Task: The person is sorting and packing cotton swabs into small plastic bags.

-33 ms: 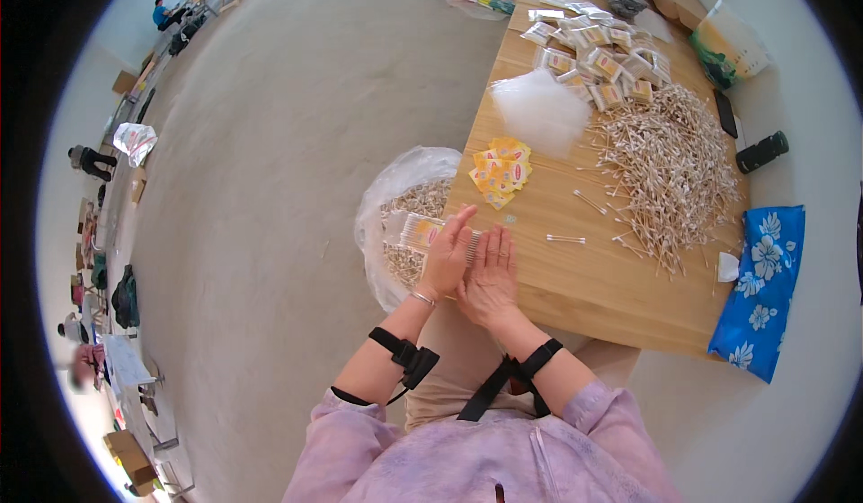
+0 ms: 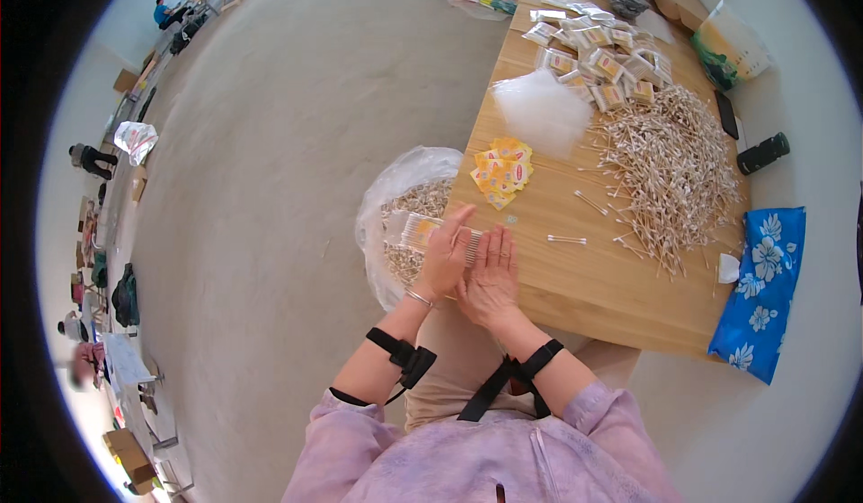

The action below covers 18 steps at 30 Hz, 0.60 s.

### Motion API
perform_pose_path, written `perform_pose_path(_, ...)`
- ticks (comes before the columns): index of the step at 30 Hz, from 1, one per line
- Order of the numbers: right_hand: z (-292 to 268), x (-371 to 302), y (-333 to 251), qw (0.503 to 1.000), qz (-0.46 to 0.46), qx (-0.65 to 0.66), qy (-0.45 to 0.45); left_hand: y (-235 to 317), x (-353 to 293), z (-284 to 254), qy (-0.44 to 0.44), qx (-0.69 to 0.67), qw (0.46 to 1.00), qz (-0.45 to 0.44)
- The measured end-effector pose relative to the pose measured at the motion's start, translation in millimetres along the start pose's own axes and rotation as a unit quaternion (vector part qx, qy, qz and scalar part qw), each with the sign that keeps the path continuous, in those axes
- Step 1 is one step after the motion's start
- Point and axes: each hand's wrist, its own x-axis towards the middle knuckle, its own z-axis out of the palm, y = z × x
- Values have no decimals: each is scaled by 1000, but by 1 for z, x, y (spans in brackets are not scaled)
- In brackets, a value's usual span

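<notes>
My left hand (image 2: 440, 265) grips a clear packet of cotton swabs (image 2: 419, 231) at the table's near left corner. One end of the packet sticks out over a bag of swabs below, and the swabs at its other end show between my hands. Against that end lies my right hand (image 2: 490, 274), its fingers stretched out side by side. Just beyond my hands is a stack of yellow-and-orange printed cards (image 2: 502, 172). Two loose cotton swabs (image 2: 566, 240) lie to the right of my right hand.
A large heap of cotton swabs (image 2: 670, 179) covers the table's right side. Clear empty bags (image 2: 542, 112) and filled packets (image 2: 604, 62) lie farther back. The open plastic bag of swabs (image 2: 370, 206) stands left of the table. A blue flowered pouch (image 2: 760, 292) sits by the right edge.
</notes>
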Motion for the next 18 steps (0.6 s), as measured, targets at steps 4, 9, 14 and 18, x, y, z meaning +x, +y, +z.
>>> perform_pose_path(4, 5, 0, 0, 998, -9, 34, 48, -14, 7, -37, 106, 246, 958, 105)
perform_pose_path(9, 2, 3, -10, 998, -21, 39, 54, -65, 10, -62, 140, 444, 881, 87)
perform_pose_path(14, 3, 6, -15, 998, -21, 30, 49, -79, 17, -61, 10, -84, 988, -132)
perform_pose_path(18, 6, 11, -24, 999, -26, 31, 35, -78, 18, -62, 2, -238, 959, -154)
